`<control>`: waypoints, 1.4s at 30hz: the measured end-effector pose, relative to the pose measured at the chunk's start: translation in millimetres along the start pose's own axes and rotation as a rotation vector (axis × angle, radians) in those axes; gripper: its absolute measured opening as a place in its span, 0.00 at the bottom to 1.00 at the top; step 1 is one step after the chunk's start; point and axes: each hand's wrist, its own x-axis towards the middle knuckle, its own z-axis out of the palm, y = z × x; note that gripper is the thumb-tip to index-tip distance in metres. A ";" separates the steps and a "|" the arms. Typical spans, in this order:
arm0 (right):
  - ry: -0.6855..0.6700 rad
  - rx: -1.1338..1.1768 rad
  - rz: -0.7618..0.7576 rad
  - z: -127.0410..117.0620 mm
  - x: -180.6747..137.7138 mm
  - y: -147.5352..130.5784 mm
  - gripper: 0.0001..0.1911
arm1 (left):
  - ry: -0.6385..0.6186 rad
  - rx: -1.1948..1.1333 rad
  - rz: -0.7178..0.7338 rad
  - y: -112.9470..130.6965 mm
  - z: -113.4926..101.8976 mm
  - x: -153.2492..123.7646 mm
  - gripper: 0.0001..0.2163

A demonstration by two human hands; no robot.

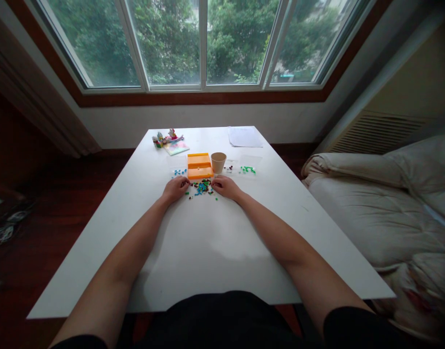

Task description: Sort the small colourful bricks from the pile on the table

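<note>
While I watch, both hands flank a heap of small coloured plastic beads point(202, 187) on the white desk point(207, 252).
Left hand point(176, 188) and right hand point(225, 186) rest loosely curled, holding nothing I can see; heap lies between them, equally near.

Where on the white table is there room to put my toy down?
The big bare patch is the near half of the table, between the two forearms and out to both side edges. It is crowded farther out: the left hand and right hand flank the pile of small pieces, with the orange box and cup just behind.
</note>
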 end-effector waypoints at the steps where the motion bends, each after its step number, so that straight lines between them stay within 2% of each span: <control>1: -0.002 0.003 0.002 0.2 0.0 0.4 0.06 | 0.001 0.000 -0.002 0.1 0.0 0.0 0.10; 42: -0.001 0.000 -0.010 -1.0 -0.4 0.0 0.06 | 0.000 0.002 -0.005 3.1 -2.2 -0.7 0.10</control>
